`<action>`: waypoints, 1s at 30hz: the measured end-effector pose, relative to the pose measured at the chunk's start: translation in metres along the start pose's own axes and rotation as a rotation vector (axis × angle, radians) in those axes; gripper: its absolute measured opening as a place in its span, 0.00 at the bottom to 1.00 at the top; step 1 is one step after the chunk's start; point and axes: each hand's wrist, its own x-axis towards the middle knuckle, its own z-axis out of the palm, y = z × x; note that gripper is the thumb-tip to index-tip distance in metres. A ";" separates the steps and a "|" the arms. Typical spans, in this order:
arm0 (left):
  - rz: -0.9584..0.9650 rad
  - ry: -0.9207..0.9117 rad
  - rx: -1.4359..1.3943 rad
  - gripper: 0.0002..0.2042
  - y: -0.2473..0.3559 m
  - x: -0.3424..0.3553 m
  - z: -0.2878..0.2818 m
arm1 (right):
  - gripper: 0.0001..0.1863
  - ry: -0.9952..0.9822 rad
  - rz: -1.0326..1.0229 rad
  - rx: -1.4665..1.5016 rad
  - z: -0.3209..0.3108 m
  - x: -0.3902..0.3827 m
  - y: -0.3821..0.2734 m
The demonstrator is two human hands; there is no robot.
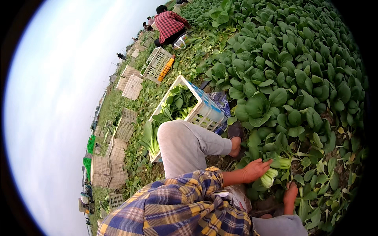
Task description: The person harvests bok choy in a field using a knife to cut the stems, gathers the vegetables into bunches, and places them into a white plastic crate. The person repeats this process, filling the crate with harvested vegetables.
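Navy, yellow and grey plaid cloth shirt (173, 204), the wearer's own, nearest item, spread across 6 o'clock (hours read as on a dial laid over the view). Dense bed of dark-green, spoon-leaved bok choy (291, 67), largest lot, running from 1 to 4 o'clock. Grey cloth trouser leg (177, 141), knee bent, just below dial centre. White slatted plastic crate (201, 106), one side blue-banded, just above centre, part-filled with loose bok choy (179, 100). Left hand (255, 171), bare, at 4 o'clock: fingers curled over one head. Right hand (290, 193), bare, farther out at 4: fingers bent down among stems; whether they pinch anything cannot be told. Pale-green bulbous bok choy head (269, 178), smallest lot, under the left hand; second pale-green head (282, 162) beside its fingertips.

Step in hand, as judged: gathering heads at the bed's edge. Next move seems to call for a low, careful right-hand reach to a stem base, left hold kept light against bruising.
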 end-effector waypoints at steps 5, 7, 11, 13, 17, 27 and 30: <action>0.017 0.161 -0.240 0.29 0.013 0.009 -0.026 | 0.19 0.284 0.143 0.646 0.002 -0.003 0.021; 0.020 0.221 -0.348 0.29 0.022 0.005 -0.039 | 0.20 0.328 0.231 0.955 -0.018 0.000 -0.006; 0.008 0.383 -0.636 0.24 0.049 -0.010 -0.079 | 0.29 0.214 0.202 1.519 -0.077 -0.004 -0.082; -0.057 0.449 -0.932 0.23 0.053 -0.010 -0.090 | 0.32 0.268 0.196 1.549 -0.113 -0.003 -0.110; -0.109 0.277 -1.732 0.21 0.044 -0.011 -0.133 | 0.32 0.009 -0.225 1.308 -0.198 -0.004 -0.174; -0.481 0.213 -2.364 0.25 0.016 -0.060 -0.173 | 0.20 -0.418 -0.182 1.085 -0.280 -0.010 -0.307; -0.362 0.113 -2.471 0.23 0.014 -0.065 -0.161 | 0.24 -0.446 -0.219 1.008 -0.276 -0.035 -0.315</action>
